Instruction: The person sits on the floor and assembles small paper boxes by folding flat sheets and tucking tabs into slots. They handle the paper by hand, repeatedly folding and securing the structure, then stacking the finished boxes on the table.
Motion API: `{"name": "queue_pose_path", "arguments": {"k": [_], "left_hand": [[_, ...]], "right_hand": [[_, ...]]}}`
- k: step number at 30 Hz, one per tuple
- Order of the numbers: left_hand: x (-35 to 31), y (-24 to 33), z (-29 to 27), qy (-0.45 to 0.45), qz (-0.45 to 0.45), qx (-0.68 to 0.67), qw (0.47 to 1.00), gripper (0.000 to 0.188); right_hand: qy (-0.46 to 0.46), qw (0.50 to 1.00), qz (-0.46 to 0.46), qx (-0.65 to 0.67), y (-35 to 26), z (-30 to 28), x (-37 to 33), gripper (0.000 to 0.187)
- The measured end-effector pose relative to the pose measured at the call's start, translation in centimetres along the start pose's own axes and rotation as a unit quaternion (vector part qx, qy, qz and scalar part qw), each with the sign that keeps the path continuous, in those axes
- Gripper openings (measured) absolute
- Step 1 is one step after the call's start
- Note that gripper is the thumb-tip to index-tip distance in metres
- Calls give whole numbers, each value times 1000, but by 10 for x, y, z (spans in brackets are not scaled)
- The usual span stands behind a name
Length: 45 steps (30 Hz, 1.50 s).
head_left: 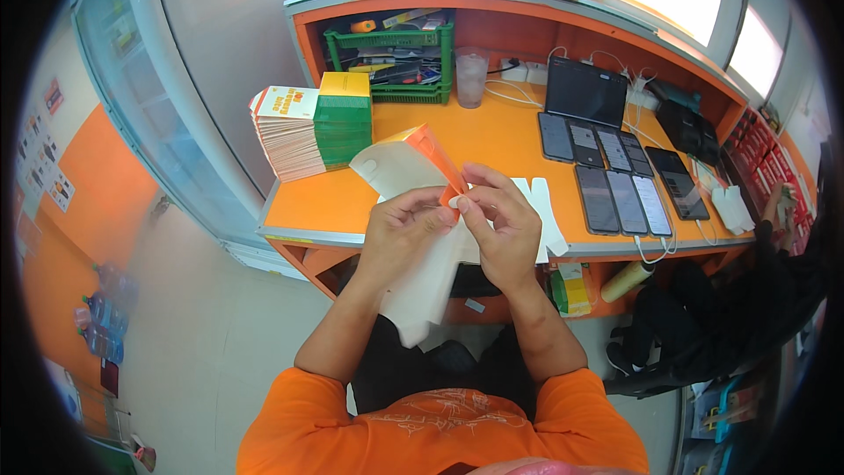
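A partly folded paper carton [400, 167], white inside with an orange outer side, is held up in front of me above the desk's near edge. My left hand [406, 222] pinches its orange fold from the left. Against the same fold, my right hand [505, 227] presses with thumb and fingers, close to the left fingertips. A long white flap of the carton hangs below my hands toward my lap. Behind my right hand lie white cardboard pieces [547, 215] on the desk, partly covered. Fingers hide part of the fold.
Stacked flat cartons [290, 136] in white, yellow and green stand at the desk's left. Behind are a green crate [391, 62] and a plastic cup [471, 77]. Several phones [602, 198] with cables and a dark laptop [587, 92] occupy the right. A person in black [703, 317] sits at far right.
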<state>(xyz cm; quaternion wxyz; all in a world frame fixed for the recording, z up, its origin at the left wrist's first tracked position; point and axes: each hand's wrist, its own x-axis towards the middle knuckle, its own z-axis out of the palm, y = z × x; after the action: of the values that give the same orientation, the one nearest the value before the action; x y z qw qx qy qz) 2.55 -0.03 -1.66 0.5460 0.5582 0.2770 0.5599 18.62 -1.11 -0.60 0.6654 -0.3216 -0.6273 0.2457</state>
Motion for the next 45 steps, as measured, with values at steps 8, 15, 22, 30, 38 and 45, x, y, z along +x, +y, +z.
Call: {"name": "queue_pose_path", "arguments": {"k": [8, 15, 22, 30, 38, 45], "left_hand": [[-3, -6, 3, 7, 30, -2, 1000, 35], [-6, -5, 7, 15, 33, 2, 999, 37], [-8, -2, 10, 62, 10, -8, 998, 37], [-8, -4, 13, 79, 4, -27, 996, 39], [-7, -7, 12, 58, 20, -23, 998, 44], [1, -8, 19, 60, 47, -14, 997, 41]], "right_hand": [[-77, 996, 19, -29, -8, -13, 11, 12], [-85, 995, 12, -40, -9, -16, 18, 9], [-119, 992, 45, 3, -8, -16, 16, 7], [-122, 991, 43, -18, -5, -14, 17, 9], [-129, 991, 6, -40, -2, -14, 14, 12], [-77, 993, 52, 71, 3, -12, 21, 18]]}}
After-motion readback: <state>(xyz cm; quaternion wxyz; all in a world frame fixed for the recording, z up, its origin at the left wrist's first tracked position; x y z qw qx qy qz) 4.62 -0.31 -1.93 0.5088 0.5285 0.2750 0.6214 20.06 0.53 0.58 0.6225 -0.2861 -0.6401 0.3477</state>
